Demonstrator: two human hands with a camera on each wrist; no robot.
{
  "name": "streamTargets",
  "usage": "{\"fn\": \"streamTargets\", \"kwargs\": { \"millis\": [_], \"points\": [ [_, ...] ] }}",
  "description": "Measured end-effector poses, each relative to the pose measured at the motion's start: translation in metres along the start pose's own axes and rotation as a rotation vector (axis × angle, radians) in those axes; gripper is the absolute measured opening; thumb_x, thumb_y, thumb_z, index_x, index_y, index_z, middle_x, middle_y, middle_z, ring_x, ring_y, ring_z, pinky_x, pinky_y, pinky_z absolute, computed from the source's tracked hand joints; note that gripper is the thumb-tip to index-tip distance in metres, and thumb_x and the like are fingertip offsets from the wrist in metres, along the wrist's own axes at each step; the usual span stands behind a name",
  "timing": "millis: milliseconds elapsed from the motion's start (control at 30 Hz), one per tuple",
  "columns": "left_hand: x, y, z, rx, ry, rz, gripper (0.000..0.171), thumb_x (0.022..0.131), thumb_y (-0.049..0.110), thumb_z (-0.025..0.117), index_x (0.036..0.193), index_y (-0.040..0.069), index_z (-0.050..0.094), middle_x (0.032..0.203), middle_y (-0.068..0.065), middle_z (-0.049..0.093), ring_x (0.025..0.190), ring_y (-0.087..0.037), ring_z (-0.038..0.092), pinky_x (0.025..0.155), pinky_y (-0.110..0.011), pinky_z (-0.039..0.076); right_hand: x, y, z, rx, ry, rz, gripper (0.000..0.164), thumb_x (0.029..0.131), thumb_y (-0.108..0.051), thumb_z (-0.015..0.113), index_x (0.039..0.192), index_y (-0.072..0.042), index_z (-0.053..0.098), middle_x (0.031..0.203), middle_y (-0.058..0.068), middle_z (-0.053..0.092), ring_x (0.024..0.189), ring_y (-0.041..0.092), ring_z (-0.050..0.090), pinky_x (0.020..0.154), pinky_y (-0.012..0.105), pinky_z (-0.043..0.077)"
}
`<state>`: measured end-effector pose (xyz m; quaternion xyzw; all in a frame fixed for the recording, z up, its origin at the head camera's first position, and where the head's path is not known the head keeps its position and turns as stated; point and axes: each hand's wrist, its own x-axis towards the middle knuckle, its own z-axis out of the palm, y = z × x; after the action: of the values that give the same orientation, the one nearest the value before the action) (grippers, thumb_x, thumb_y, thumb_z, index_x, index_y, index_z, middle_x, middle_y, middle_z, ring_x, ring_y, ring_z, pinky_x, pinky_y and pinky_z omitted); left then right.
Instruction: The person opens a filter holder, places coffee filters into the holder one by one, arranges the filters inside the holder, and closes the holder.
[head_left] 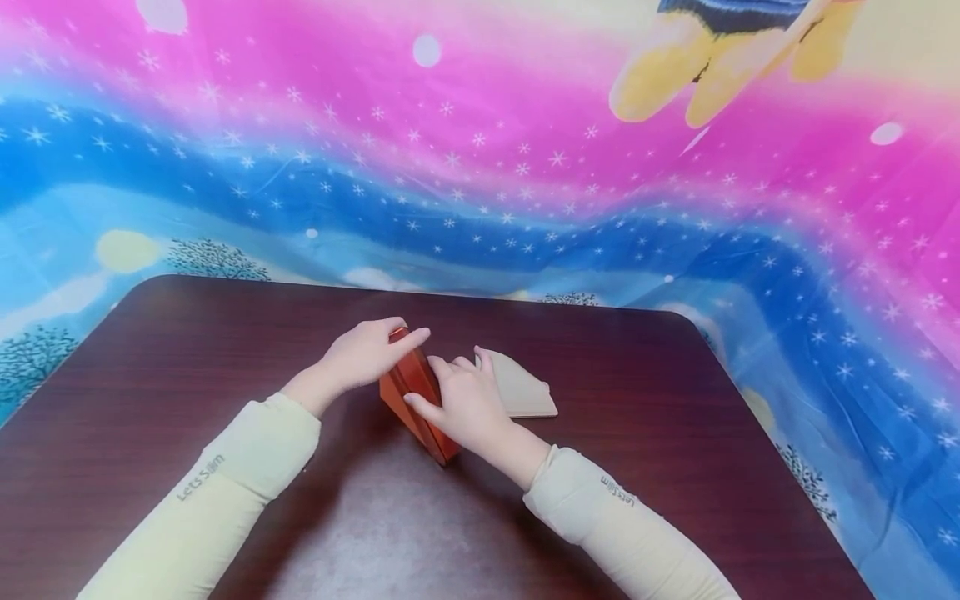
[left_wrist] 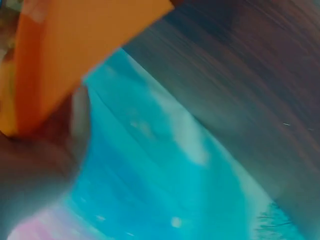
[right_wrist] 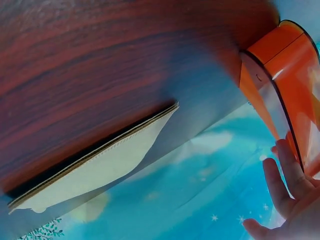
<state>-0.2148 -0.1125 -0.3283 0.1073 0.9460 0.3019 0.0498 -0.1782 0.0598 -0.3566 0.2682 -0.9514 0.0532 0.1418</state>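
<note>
A flat, glossy orange box (head_left: 411, 379) stands tilted on edge on the dark wooden table (head_left: 247, 350). My left hand (head_left: 367, 350) grips its upper far end, thumb across the top edge. In the left wrist view the box's orange side (left_wrist: 90, 45) is blurred and close. My right hand (head_left: 468, 400) holds the near right side, with its thumb over the face and index finger at the far edge. Dark lines trim the box (right_wrist: 287, 60) in the right wrist view, where the other fingers (right_wrist: 275, 185) spread away from it.
Just right of my right hand lies a beige cardboard piece (head_left: 525, 390) with one curved edge, flat on the table and partly covered by my fingers in the head view. A colourful snowflake-patterned cloth (head_left: 480, 183) hangs behind the table's far edge.
</note>
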Motion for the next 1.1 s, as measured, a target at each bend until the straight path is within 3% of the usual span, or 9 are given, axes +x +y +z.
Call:
{"fn": "streamTargets", "kwargs": {
  "millis": [167,233,333,433,567,767,1100],
  "points": [
    [0.001,-0.023,-0.008,-0.237,-0.213,0.170,0.047,0.084,0.037,0.067,0.119,0.010,0.051,0.101,-0.005,0.066,0.090,-0.016,0.063,0.086,-0.038,0.051,0.001,0.001,-0.002,0.005,-0.015,-0.003,0.051,0.086,-0.048,0.059,0.119,-0.009,0.060,0.085,0.000,0.071,0.088,0.017,0.062,0.103,0.052,0.033],
    [0.001,-0.031,-0.010,-0.262,-0.255,0.224,0.051,0.079,0.025,0.073,0.121,0.008,0.050,0.104,-0.006,0.065,0.092,-0.016,0.062,0.087,-0.039,0.050,0.001,0.002,-0.002,0.012,-0.022,-0.003,0.048,0.085,-0.046,0.060,0.117,-0.009,0.061,0.084,0.000,0.071,0.087,0.017,0.062,0.103,0.052,0.033],
    [0.002,-0.038,-0.010,-0.221,-0.246,0.279,0.053,0.075,0.014,0.076,0.122,0.008,0.052,0.106,-0.005,0.065,0.096,-0.018,0.061,0.092,-0.044,0.048,0.001,0.003,-0.003,0.011,-0.029,-0.012,0.046,0.085,-0.044,0.060,0.117,-0.010,0.061,0.084,-0.001,0.071,0.085,0.016,0.062,0.102,0.052,0.034],
    [0.002,-0.042,-0.010,-0.191,-0.223,0.290,0.048,0.074,0.012,0.076,0.118,0.009,0.056,0.104,-0.004,0.066,0.098,-0.019,0.060,0.095,-0.049,0.044,0.000,0.003,-0.005,0.004,-0.041,-0.028,0.046,0.085,-0.044,0.059,0.117,-0.010,0.060,0.085,-0.001,0.071,0.085,0.016,0.062,0.101,0.052,0.035],
    [0.001,-0.044,-0.009,-0.232,-0.250,0.266,0.043,0.074,0.013,0.078,0.113,0.012,0.061,0.102,-0.001,0.068,0.098,-0.018,0.060,0.096,-0.050,0.044,0.000,0.003,-0.007,0.014,-0.070,-0.036,0.043,0.085,-0.042,0.058,0.115,-0.012,0.059,0.084,-0.002,0.071,0.084,0.016,0.062,0.100,0.051,0.035],
    [0.000,-0.043,-0.010,-0.235,-0.279,0.275,0.041,0.074,0.017,0.079,0.111,0.015,0.063,0.102,0.001,0.068,0.096,-0.016,0.061,0.091,-0.044,0.048,0.005,0.002,-0.011,0.031,-0.104,-0.020,0.045,0.086,-0.051,0.057,0.111,-0.015,0.063,0.076,-0.004,0.068,0.083,0.016,0.060,0.101,0.052,0.034],
    [-0.001,-0.044,-0.011,-0.209,-0.292,0.273,0.039,0.075,0.016,0.077,0.111,0.015,0.063,0.102,0.001,0.068,0.092,-0.014,0.061,0.087,-0.038,0.051,0.026,-0.014,-0.021,0.037,-0.059,-0.012,0.053,0.084,-0.055,0.058,0.116,-0.014,0.060,0.080,-0.005,0.068,0.078,0.012,0.063,0.099,0.045,0.037]
  ]
}}
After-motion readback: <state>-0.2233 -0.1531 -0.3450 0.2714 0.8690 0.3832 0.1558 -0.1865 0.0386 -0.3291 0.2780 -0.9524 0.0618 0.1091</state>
